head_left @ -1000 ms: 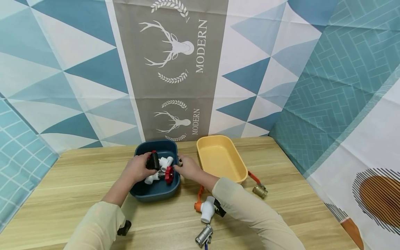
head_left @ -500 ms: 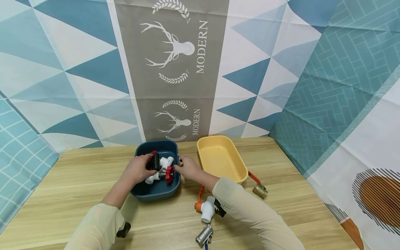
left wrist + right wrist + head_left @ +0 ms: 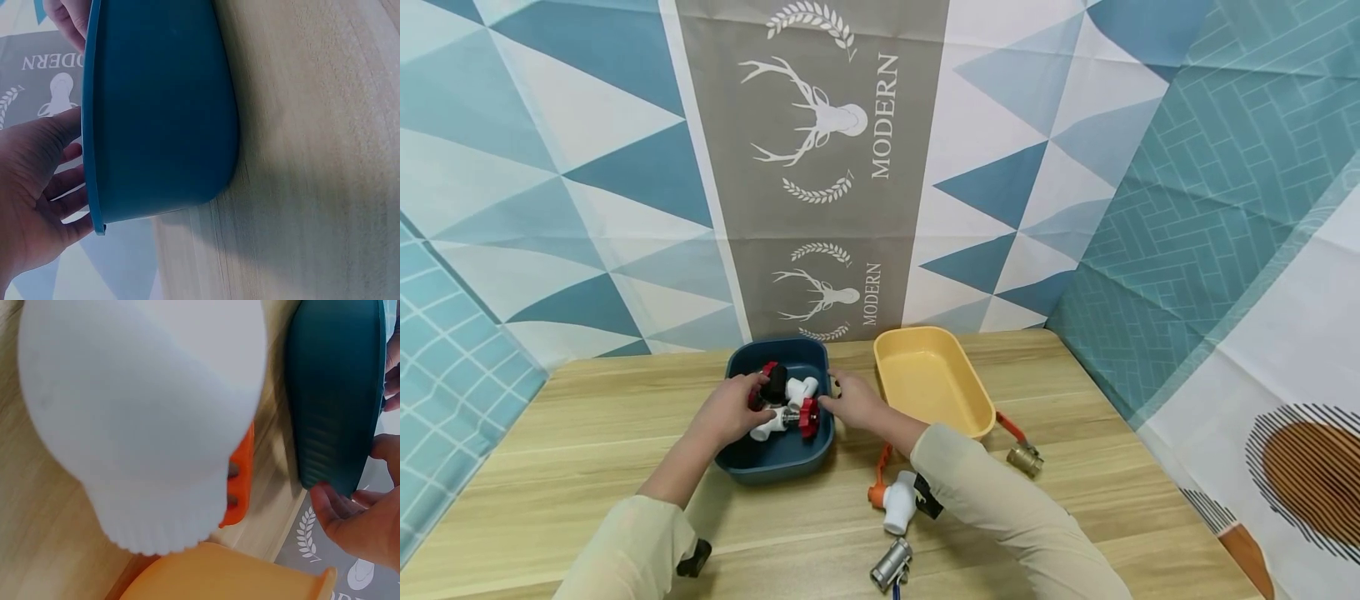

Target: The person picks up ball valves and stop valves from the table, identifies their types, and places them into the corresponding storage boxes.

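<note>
In the head view, my left hand (image 3: 730, 410) reaches over the left side of a dark blue bin (image 3: 775, 475). Its thumb and fingers hold a black valve (image 3: 774, 383) with red parts inside the bin. Beside it lie a white valve with a red handwheel (image 3: 808, 418) and a white pipe fitting (image 3: 802, 389). My right hand (image 3: 856, 403) grips the bin's right wall, thumb over the rim and fingers outside, as the right wrist view shows. In the left wrist view the bin wall (image 3: 162, 106) hides the left fingertips.
A yellow bin (image 3: 928, 375) stands right of the blue one. On the wooden table (image 3: 587, 433) lie a white valve with an orange handle (image 3: 898, 504), a silver valve (image 3: 891, 565) and a brass valve with a red handle (image 3: 1024, 458). A patterned cloth hangs behind.
The black valve has tipped within the left hand and shows shorter now, lower among the fittings. The right hand has kept its grip on the bin.
</note>
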Available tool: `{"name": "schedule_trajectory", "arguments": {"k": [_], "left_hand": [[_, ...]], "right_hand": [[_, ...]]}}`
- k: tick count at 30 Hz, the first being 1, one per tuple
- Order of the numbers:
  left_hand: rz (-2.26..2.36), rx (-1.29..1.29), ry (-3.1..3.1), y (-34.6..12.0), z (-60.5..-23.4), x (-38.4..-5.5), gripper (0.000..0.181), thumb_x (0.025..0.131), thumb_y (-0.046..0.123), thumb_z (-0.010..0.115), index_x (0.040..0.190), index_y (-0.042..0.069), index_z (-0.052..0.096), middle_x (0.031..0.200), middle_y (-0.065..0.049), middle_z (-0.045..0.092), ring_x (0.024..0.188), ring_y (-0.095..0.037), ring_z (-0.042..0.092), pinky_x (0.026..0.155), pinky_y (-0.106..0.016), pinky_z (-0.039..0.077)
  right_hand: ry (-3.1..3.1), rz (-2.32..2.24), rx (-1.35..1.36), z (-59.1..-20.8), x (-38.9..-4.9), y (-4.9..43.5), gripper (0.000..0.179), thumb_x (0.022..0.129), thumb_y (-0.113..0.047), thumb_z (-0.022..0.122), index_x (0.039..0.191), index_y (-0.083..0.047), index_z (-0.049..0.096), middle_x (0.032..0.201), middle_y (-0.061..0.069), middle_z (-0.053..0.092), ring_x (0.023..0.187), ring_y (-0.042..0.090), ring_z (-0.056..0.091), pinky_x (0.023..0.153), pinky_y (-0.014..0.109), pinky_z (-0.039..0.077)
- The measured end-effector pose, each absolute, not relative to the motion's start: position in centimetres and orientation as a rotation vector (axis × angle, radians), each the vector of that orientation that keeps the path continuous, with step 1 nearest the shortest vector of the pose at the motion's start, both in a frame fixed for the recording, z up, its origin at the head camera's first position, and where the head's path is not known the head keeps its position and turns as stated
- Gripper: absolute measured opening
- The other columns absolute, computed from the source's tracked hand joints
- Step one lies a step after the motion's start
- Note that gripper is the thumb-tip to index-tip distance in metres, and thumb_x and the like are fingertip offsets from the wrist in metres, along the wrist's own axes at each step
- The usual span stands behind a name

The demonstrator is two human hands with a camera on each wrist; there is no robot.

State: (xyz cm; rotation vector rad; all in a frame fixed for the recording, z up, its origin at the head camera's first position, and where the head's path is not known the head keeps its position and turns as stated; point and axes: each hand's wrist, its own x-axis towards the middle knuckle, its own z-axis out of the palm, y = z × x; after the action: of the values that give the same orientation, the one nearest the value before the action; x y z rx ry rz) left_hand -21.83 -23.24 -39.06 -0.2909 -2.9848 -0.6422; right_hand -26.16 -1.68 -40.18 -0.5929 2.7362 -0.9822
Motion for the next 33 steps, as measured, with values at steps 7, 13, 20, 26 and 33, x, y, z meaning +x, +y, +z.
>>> {"name": "schedule_trajectory", "arguments": {"k": [7,13,20,26,33], "left_hand": [[-0.686,-0.267,-2.992,-23.0,-38.9,-21.5,0.052,0.081,0.023,0.071,0.123,-0.002,0.055,0.112,-0.023,0.06,0.091,-0.029,0.056,0.082,-0.048,0.051],[-0.719,-0.273,-2.978,-22.9,-38.9,-21.1,0.051,0.082,0.023,0.069,0.124,-0.002,0.054,0.113,-0.023,0.06,0.096,-0.033,0.057,0.085,-0.05,0.05],[-0.757,-0.279,-2.948,-22.7,-38.5,-20.3,0.052,0.083,0.024,0.069,0.126,-0.001,0.053,0.115,-0.024,0.06,0.102,-0.036,0.057,0.087,-0.052,0.049],[-0.809,-0.26,-2.926,-22.5,-38.5,-19.9,0.052,0.084,0.024,0.069,0.126,-0.001,0.053,0.116,-0.022,0.06,0.102,-0.036,0.056,0.088,-0.052,0.049],[-0.878,-0.207,-2.901,-22.2,-38.2,-19.2,0.052,0.085,0.024,0.067,0.127,-0.002,0.051,0.116,-0.023,0.06,0.101,-0.035,0.057,0.086,-0.049,0.05]], "right_hand": [[2.71,-1.009,-0.569,-40.0,-26.1,-1.4,0.054,0.093,-0.028,0.057,0.14,-0.007,0.041,0.134,0.015,0.053,0.113,0.027,0.058,0.088,0.035,0.053],[2.734,-1.021,-0.575,-39.8,-26.1,-1.1,0.05,0.093,-0.03,0.056,0.136,-0.007,0.046,0.132,0.014,0.054,0.11,0.025,0.059,0.084,0.034,0.054],[2.778,-1.035,-0.595,-39.7,-26.3,-0.8,0.045,0.092,-0.032,0.058,0.13,-0.008,0.053,0.126,0.012,0.058,0.103,0.021,0.062,0.084,0.032,0.053],[2.804,-1.062,-0.6,-39.8,-26.5,-0.4,0.042,0.091,-0.033,0.058,0.125,-0.009,0.057,0.122,0.011,0.061,0.1,0.02,0.062,0.083,0.03,0.053],[2.803,-1.145,-0.63,-38.8,-26.6,0.2,0.033,0.091,-0.025,0.059,0.119,-0.007,0.062,0.119,0.015,0.062,0.098,0.023,0.061,0.085,0.035,0.052]]}}
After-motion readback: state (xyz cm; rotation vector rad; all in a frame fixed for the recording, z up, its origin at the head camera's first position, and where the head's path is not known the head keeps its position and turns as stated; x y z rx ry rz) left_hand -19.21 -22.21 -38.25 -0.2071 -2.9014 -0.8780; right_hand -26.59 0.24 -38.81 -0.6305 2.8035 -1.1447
